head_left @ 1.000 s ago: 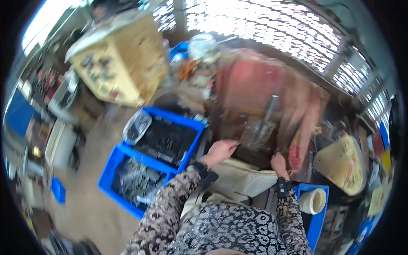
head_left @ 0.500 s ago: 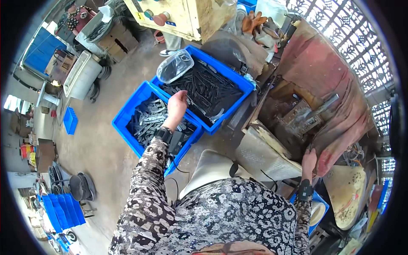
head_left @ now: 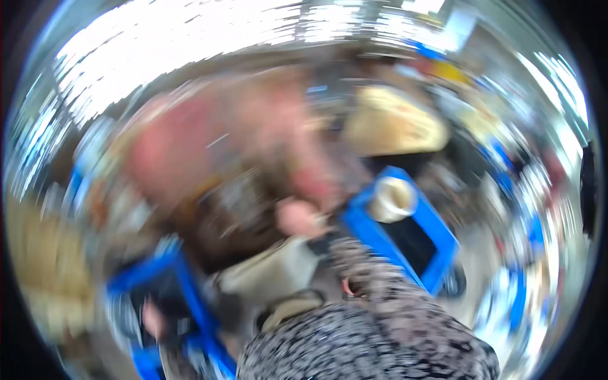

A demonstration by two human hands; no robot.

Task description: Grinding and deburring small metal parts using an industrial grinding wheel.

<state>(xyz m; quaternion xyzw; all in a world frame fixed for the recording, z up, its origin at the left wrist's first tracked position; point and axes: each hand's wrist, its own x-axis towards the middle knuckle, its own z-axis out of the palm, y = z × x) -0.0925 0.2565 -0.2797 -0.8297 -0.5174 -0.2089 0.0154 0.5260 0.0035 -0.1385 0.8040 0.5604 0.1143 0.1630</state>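
Observation:
The whole view is smeared by motion. My left hand is low at the left, over a blue crate with a dark inside; its fingers cannot be made out. Near the middle, my right hand is at the lower edge of a reddish cloth cover, beside the dark, wet-looking hollow of a machine. Whether it grips the cloth is lost in the blur. Below that hand sits a pale panel at the hollow's near edge.
Right of my right forearm stands another blue crate with a cream round container at its far end. Beyond it is a cream, rounded-triangular board. Bright lattice windows run along the back.
My view has swung to the right, so the machine and right-hand crate now lie nearer the middle. The crates with dark metal pieces have shifted to the lower left. Blur hides finger changes.

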